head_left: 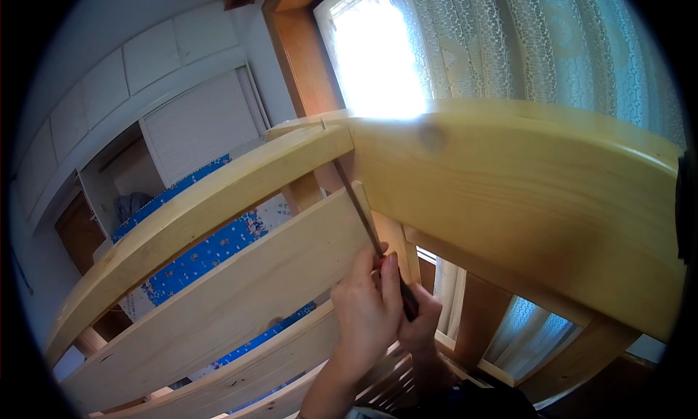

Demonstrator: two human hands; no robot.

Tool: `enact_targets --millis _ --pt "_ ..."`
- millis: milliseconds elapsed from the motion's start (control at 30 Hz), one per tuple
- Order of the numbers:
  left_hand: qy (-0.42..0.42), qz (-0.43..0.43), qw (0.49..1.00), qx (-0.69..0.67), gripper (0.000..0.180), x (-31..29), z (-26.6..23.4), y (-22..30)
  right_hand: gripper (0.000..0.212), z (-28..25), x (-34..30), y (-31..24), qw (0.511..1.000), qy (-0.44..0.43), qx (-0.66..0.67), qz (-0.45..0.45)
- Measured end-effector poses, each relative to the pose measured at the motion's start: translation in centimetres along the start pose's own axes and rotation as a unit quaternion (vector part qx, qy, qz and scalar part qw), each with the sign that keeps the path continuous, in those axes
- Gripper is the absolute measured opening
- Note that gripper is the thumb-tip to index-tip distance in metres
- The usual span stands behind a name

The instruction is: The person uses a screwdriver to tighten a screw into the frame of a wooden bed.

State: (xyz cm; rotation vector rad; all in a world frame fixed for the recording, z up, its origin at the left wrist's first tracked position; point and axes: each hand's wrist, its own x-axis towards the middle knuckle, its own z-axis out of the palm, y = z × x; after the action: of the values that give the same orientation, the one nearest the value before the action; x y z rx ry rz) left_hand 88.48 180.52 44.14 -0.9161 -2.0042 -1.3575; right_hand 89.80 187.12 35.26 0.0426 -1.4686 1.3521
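Both my hands grip a long screwdriver with a thin metal shaft (354, 198) and a dark handle (410, 301). My left hand (367, 306) closes round the upper part of the handle, near the shaft. Lower down and to the right, my right hand (422, 328) wraps the handle's end. The shaft slants up and left to the underside of a curved wooden top rail (218, 175), close to where it meets a broad wooden end board (509, 172). A small pointed metal tip (323, 124) sticks up above the rail there.
Pale wooden slats (240, 292) run below the rail, left of my hands. Behind them lies blue patterned fabric (207, 255). White cabinets (149, 52) line the left wall. A bright window (374, 52) and lace curtains (523, 44) stand beyond the end board.
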Motion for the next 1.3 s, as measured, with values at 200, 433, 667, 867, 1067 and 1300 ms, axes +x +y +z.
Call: enact_targets --millis 200,433,667,867,1067,1300 --pt "0.009 -0.038 0.994 -0.103 0.016 0.2 0.4 0.0 0.018 -0.6 -0.4 0.0 0.998 -0.043 0.026 0.040" --pt "0.006 -0.024 0.990 -0.141 0.018 0.3 0.4 0.0 0.058 -1.6 -0.7 4.1 0.469 -0.345 0.739 0.340" --pt "-0.002 -0.050 0.994 -0.092 0.020 0.2 -0.4 -0.1 0.024 -0.9 0.0 0.7 0.954 -0.106 0.253 0.118" --pt "0.016 -0.035 0.997 -0.073 0.022 0.4 -0.2 -0.2 0.019 0.4 -0.6 -0.2 0.979 -0.033 0.158 0.128" --pt "0.018 -0.038 0.997 -0.061 0.023 0.5 -0.2 0.1 0.015 0.8 -0.9 -0.4 0.998 0.008 0.063 0.029" --pt "0.045 -0.012 0.996 -0.078 0.022 0.5 0.5 -0.3 0.036 -1.7 0.4 2.0 0.504 -0.282 0.693 0.430"
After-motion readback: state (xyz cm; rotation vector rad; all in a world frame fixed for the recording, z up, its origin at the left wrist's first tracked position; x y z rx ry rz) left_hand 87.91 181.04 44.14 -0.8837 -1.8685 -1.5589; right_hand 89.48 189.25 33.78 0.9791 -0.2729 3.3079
